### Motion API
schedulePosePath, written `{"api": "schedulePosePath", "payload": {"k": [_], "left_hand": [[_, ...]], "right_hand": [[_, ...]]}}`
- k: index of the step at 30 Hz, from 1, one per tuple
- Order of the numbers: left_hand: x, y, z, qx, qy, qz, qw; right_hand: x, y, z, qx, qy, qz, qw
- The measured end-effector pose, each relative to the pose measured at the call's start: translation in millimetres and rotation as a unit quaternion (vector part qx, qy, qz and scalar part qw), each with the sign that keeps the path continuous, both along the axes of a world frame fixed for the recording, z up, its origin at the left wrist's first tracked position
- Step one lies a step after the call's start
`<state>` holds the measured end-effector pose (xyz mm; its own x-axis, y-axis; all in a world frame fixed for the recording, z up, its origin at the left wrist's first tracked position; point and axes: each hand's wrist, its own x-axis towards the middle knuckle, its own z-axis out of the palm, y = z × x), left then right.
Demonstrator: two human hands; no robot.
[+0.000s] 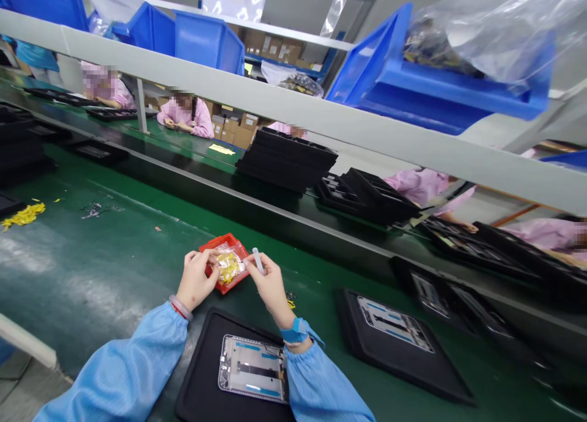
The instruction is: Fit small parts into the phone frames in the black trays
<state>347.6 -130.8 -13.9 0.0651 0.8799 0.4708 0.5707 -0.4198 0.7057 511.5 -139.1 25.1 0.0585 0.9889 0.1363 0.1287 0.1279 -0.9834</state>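
Right hand (270, 281) grips a pale, slim plastic stick (258, 260); left hand (197, 279) narrowed, contents unclear. A wrist knocking the open red plastic box (237, 281) could spill small yellow pieces (228, 266).

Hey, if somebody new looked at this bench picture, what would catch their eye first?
Most likely the small red bin of yellow pieces, bright against the green bench, between the left hand and right hand. Next, perhaps, the big blue bin at the upper right, then the metal-framed device part on the black pad below the hands.
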Motion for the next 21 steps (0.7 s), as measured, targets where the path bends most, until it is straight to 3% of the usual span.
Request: {"api": "schedulePosePath", "payload": {"k": [9, 21], "left_hand": [[2.1, -4.2, -0.2, 0.042, 0.054, 0.038, 0.997], [5.8, -8.1, 0.0, 0.042, -0.006, 0.04, 0.998]], "right_hand": [[4.3, -15.0, 0.9, -0.081, 0.1, 0.019, 0.992], [7.2, -36.6, 1.1, -0.136, 0.18, 0.055, 0.973]]}}
